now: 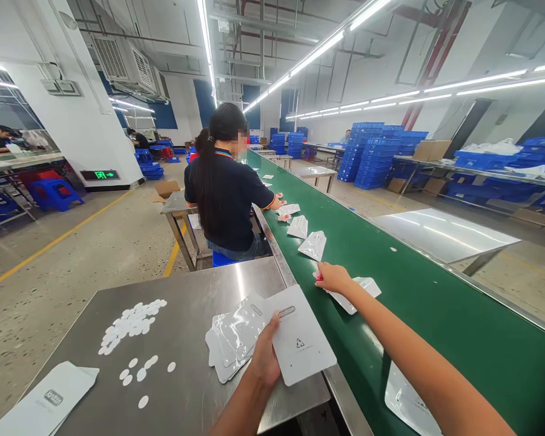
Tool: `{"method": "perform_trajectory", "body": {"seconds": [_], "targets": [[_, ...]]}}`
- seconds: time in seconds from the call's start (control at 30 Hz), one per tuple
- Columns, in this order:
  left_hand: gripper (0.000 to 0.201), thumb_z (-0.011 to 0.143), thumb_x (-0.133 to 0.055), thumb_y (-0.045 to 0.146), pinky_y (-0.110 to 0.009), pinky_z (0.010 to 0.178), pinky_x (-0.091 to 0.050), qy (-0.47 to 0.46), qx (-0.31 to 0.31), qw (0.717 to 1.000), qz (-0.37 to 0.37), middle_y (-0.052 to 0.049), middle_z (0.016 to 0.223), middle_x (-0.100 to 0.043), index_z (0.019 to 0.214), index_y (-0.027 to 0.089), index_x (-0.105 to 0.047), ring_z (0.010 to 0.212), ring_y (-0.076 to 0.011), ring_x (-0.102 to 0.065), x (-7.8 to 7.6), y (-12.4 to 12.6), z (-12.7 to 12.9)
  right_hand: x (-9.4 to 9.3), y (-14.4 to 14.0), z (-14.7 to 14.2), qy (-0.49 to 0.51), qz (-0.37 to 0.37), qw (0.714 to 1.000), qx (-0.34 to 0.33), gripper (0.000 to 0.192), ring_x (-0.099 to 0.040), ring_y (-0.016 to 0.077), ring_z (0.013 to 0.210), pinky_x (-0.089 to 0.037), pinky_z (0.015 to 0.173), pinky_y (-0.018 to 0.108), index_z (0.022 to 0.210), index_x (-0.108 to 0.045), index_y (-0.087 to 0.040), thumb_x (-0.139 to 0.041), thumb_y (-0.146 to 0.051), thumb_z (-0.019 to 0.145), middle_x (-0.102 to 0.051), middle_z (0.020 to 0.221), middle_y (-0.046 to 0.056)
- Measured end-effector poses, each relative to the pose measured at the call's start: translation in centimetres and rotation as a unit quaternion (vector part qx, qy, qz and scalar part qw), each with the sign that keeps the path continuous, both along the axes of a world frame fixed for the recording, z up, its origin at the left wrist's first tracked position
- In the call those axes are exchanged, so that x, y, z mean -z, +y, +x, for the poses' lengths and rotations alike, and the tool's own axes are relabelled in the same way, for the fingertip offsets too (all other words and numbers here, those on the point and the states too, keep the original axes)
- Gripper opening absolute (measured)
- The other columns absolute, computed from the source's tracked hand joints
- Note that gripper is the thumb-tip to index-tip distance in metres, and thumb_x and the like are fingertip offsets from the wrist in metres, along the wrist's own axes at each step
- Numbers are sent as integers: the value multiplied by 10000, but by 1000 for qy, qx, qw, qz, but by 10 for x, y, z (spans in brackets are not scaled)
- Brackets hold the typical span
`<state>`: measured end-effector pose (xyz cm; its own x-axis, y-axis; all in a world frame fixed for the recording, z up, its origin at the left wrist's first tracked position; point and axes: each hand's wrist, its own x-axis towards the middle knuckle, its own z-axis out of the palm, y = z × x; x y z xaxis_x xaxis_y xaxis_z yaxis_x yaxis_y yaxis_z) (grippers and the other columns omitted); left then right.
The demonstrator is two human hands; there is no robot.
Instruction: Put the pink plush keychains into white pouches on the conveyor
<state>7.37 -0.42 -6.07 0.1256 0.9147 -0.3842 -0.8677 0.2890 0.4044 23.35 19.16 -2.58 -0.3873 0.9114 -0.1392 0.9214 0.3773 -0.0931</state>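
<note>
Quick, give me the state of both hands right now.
Left hand: closed on a stack of white cards on the steel table.
Right hand: open, resting on a clear blister pack on the green belt.

Two bare forearms, no sleeves visible, no gloves, left hand (264, 358) at 6 o'clock, right hand (332, 278) near centre

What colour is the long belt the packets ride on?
Green; the belt shows clearly in the head view.

White card (302, 345) flat on steel table edge; clear blister pack (356, 290) (glossy) on green belt.
</note>
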Motion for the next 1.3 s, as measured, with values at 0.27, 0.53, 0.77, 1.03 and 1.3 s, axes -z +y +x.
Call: {"method": "perform_trajectory", "body": {"seconds": [0.27, 0.53, 0.77, 1.03, 1.3], "targets": [[419, 645, -755, 383, -293, 714, -465, 182, 27, 978, 102, -82, 820, -683, 930, 99, -642, 728, -188, -620, -8, -19, 11, -43, -84, 4, 354, -53, 934, 9, 383, -589, 152, 672, -437, 561, 251, 993, -441, -215, -450, -558, 823, -609, 724, -13], [267, 657, -716, 325, -234, 638, -394, 418, 59, 882, 210, 2, 724, -605, 828, 146, -615, 666, -139, -509, -27, -44, 17, -88, -173, -2, 495, -50, 867, 27, 384, -509, 124, 597, -397, 526, 236, 867, -501, -208, -552, -571, 755, -551, 679, -26], [249, 683, -693, 322, -243, 645, -395, 449, 56, 863, 225, -1, 754, -616, 847, 147, -626, 699, -155, -514, -21, -57, 24, -83, -212, -3, 202, 147, 963, -101, 321, -546, 195, 867, -414, 747, 321, 871, -649, -217, -411, -430, 903, -650, 881, 56], [336, 725, -650, 308, -279, 736, -438, 435, 81, 857, 265, -43, 945, -661, 1027, 166, -610, 843, -213, -578, -30, -59, 39, -73, -241, 31, 163, 134, 967, -144, 352, -276, 276, 1297, -284, 1037, 455, 1124, -607, -257, -472, -455, 866, -418, 1362, 43], [575, 698, -675, 369, -337, 920, -388, 526, 200, 743, 362, -62, 1211, -586, 1233, 226, -518, 1083, -275, -535, -30, -49, 24, -52, -230, 71, 172, -36, 984, -42, 443, -608, 236, 897, -479, 784, 348, 796, -650, -215, -331, -506, 895, -642, 1010, 75]]}}
